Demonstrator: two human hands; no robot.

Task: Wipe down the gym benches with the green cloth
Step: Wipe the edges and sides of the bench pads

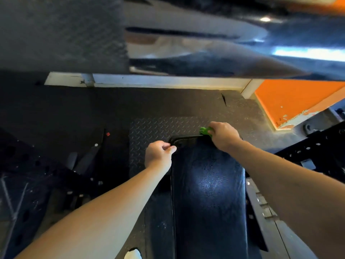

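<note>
A black padded gym bench (209, 187) runs away from me down the middle of the view, its pad shiny under a light. My right hand (224, 135) grips the green cloth (205, 131) at the bench's far right corner; only a small bunch of cloth shows past my fingers. My left hand (159, 152) is at the bench's far left edge with its fingers curled, thumb against the pad's rim by the black metal handle (183, 140). Whether it grasps the rim is unclear.
Black checker-plate flooring (149, 128) lies beyond the bench. Dark rack frames stand at the left (46, 165) and right (317, 150). An orange wall panel (291, 101) is at the right. A large blurred dark bar (205, 58) crosses overhead.
</note>
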